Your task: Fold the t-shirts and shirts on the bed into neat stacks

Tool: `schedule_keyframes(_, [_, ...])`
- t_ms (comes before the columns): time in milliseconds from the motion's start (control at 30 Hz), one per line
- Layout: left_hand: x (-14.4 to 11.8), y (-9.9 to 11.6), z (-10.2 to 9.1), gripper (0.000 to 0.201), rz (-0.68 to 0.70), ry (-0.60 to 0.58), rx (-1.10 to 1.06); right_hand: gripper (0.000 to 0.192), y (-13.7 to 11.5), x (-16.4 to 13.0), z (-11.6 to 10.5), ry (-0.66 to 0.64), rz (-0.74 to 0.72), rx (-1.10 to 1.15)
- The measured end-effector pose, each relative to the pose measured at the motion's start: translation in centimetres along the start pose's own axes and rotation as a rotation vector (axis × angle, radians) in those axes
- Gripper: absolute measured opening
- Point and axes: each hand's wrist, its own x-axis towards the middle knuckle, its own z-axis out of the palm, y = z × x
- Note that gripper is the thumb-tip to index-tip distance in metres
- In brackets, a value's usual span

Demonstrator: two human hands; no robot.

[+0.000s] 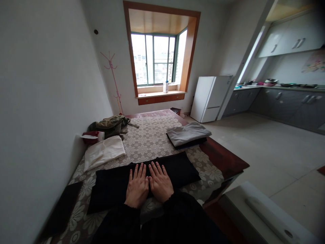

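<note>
A black folded garment (177, 169) lies as a long flat strip across the near part of the table; its exact kind does not show. My left hand (137, 186) rests flat on its middle, fingers stretched away from me. Close beside it, my right hand (160, 182) also presses flat on the black cloth, thumbs nearly touching. Beyond, to the right, a grey folded garment (188, 133) sits on top of darker folded cloth (190, 143). On the left lies a white folded cloth (105, 152).
A patterned floral tablecloth (149, 135) covers most of the table (225, 159). At the back left are an olive backpack (109, 124) and a red tissue box (93, 138). A dark flat object (62, 206) lies near left. A white box-like piece (264, 213) stands near right.
</note>
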Motion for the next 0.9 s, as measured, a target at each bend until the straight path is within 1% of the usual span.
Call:
schedule_keyframes(133, [0.0, 0.0, -0.2, 0.061, 0.002, 0.005, -0.005, 0.059, -0.6, -1.8, 0.2, 0.036, 0.004, -0.021])
schedule_keyframes(233, [-0.6, 0.2, -0.5, 0.060, 0.006, 0.018, -0.002, 0.060, -0.9, -2.5, 0.0, 0.044, 0.012, -0.019])
schedule_keyframes(467, [-3.1, 1.3, -0.8, 0.059, -0.021, 0.081, 0.038, 0.060, -1.0, -2.5, -0.5, 0.022, 0.014, -0.005])
schedule_keyframes(667, [-3.1, 1.3, -0.5, 0.058, -0.025, 0.086, 0.057, 0.062, -0.6, -2.5, -0.5, -0.013, -0.001, 0.021])
schedule_keyframes(767, [-3.1, 1.0, 0.3, 0.059, -0.006, 0.132, 0.060, 0.064, 0.1, -2.7, 0.2, 0.003, -0.034, 0.046])
schedule_keyframes(833, [-3.2, 0.6, 1.3, 0.061, -0.002, 0.156, 0.058, 0.065, 0.8, -2.9, 1.3, 0.027, -0.060, 0.048])
schedule_keyframes(900, [-3.2, 0.0, 2.4, 0.062, 0.009, 0.162, 0.051, 0.067, 1.6, -2.8, 2.9, 0.051, -0.098, 0.037])
